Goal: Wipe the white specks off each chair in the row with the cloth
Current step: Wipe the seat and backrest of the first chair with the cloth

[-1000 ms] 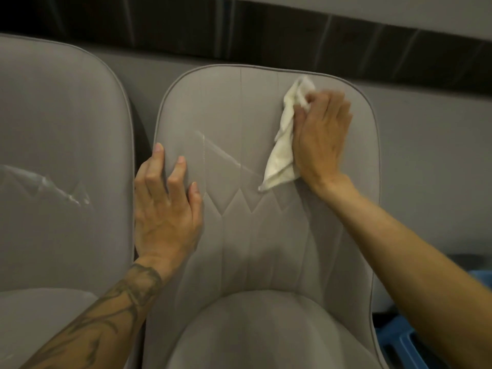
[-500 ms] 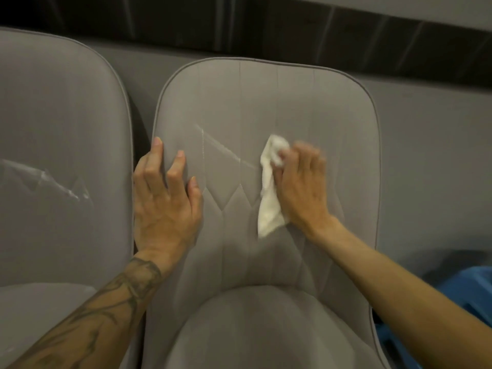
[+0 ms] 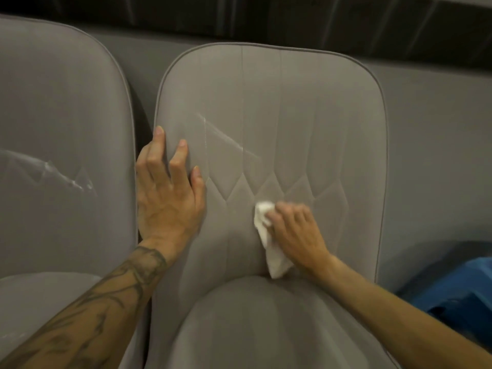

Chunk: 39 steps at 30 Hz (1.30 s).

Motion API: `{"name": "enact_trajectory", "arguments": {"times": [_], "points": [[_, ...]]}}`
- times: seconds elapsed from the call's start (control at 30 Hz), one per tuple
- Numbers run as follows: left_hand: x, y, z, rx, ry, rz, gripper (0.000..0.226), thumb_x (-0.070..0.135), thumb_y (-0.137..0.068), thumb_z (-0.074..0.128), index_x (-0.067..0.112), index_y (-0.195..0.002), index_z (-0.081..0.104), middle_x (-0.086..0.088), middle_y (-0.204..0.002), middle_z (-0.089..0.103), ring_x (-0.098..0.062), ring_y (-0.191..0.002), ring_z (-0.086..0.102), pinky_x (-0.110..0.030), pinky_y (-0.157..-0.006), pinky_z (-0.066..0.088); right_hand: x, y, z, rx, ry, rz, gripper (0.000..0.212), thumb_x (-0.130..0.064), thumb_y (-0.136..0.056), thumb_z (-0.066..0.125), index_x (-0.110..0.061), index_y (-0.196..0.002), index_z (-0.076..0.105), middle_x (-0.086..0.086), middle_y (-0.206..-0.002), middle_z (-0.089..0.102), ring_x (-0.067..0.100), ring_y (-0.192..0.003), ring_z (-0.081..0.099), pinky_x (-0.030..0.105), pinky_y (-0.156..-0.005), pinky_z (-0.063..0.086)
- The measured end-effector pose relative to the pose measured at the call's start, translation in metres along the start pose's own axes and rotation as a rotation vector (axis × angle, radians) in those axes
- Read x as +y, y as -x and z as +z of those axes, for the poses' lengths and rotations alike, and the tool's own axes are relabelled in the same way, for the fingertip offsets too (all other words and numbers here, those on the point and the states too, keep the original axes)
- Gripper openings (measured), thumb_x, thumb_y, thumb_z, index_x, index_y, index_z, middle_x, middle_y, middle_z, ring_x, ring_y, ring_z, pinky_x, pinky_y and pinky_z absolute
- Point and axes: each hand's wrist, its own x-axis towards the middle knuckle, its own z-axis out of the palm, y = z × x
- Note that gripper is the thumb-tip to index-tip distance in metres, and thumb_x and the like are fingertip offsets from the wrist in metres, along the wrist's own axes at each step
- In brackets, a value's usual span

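Note:
A grey upholstered chair (image 3: pixel 306 107) fills the middle of the view, its backrest stitched in a diamond pattern. A thin white streak (image 3: pixel 226 137) runs diagonally across the backrest's upper left. My left hand (image 3: pixel 170 198) lies flat on the backrest's left edge, fingers spread. Low on the backrest, just above the seat cushion (image 3: pixel 266 328), my right hand (image 3: pixel 295 235) presses a crumpled white cloth (image 3: pixel 271 246) against the fabric, fingers curled over it. The chair to the left (image 3: pixel 58 115) carries a white smear (image 3: pixel 61 174) across its backrest.
A grey wall panel (image 3: pixel 436 155) runs behind the chairs, with a dark strip above it. A blue plastic object (image 3: pixel 463 296) sits low at the right, beside the middle chair.
My right hand has dragged the cloth down the backrest, from near the top right to just above the seat. My left hand has stayed on the left edge.

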Motion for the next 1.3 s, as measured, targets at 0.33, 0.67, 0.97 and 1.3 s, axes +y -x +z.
{"name": "enact_trajectory", "arguments": {"times": [0.33, 0.67, 0.97, 1.3], "points": [[0.000, 0.000, -0.001, -0.006, 0.012, -0.004, 0.046, 0.016, -0.102, 0.056, 0.006, -0.144, 0.039, -0.033, -0.156, 0.035, -0.053, -0.133, 0.043, -0.057, -0.115, 0.036, 0.017, -0.044, -0.007, 0.183, -0.010, 0.268, 0.023, -0.019, -0.097, 0.055, -0.012, -0.118, 0.048, 0.010, -0.117, 0.042, 0.030, -0.097, 0.045, 0.039, -0.088, 0.037], [0.000, 0.000, 0.000, 0.010, -0.011, -0.005, 0.044, 0.017, -0.102, 0.055, 0.005, -0.142, 0.042, -0.032, -0.156, 0.036, -0.051, -0.132, 0.044, -0.053, -0.116, 0.036, -0.002, -0.012, 0.004, 0.080, 0.007, 0.030, 0.020, -0.018, -0.098, 0.052, -0.012, -0.117, 0.051, 0.010, -0.118, 0.045, 0.030, -0.097, 0.048, 0.040, -0.088, 0.039], [-0.001, 0.000, 0.000, -0.018, 0.001, -0.013, 0.045, 0.018, -0.103, 0.054, 0.008, -0.143, 0.038, -0.031, -0.157, 0.034, -0.050, -0.133, 0.043, -0.055, -0.114, 0.038, -0.006, -0.014, 0.005, 0.063, -0.021, 0.002, 0.023, -0.023, -0.097, 0.053, -0.013, -0.117, 0.049, 0.011, -0.117, 0.043, 0.031, -0.093, 0.050, 0.040, -0.086, 0.038], [-0.001, 0.000, -0.001, -0.042, 0.009, -0.024, 0.047, 0.019, -0.102, 0.054, 0.010, -0.145, 0.036, -0.028, -0.158, 0.031, -0.048, -0.137, 0.041, -0.052, -0.116, 0.037, -0.001, -0.105, 0.001, 0.223, -0.067, 0.235, 0.031, -0.020, -0.093, 0.065, -0.012, -0.116, 0.046, 0.014, -0.116, 0.048, 0.031, -0.097, 0.044, 0.041, -0.087, 0.036]]}}
